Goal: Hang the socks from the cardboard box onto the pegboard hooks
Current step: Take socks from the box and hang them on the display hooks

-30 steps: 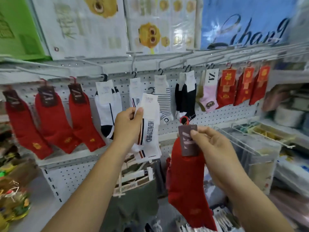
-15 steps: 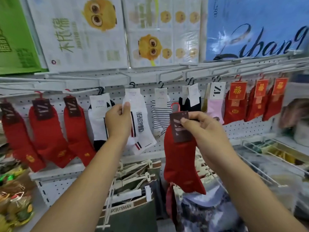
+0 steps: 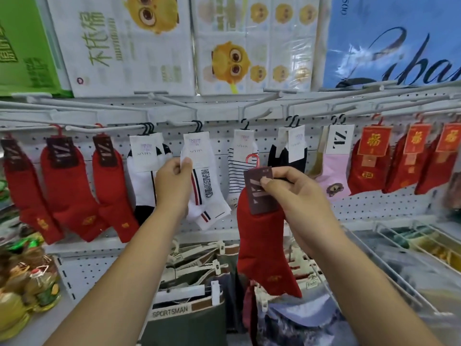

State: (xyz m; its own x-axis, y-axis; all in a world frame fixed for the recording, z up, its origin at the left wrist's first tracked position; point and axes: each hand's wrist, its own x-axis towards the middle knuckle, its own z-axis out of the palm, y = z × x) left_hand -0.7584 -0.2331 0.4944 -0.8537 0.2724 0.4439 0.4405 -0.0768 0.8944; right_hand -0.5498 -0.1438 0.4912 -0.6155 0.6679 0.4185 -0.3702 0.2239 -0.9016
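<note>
At frame centre, the left hand (image 3: 172, 182) pinches the card of the white lettered sock (image 3: 208, 196) hanging on its pegboard hook (image 3: 184, 124). Right of it, the right hand (image 3: 296, 193) pinches the red sock (image 3: 262, 248) by its dark card, below the hooks.

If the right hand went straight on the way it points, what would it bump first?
The right hand would likely meet the white sock with thin black stripes, hanging on the pegboard behind the red sock it holds, though depth is unclear.
</note>
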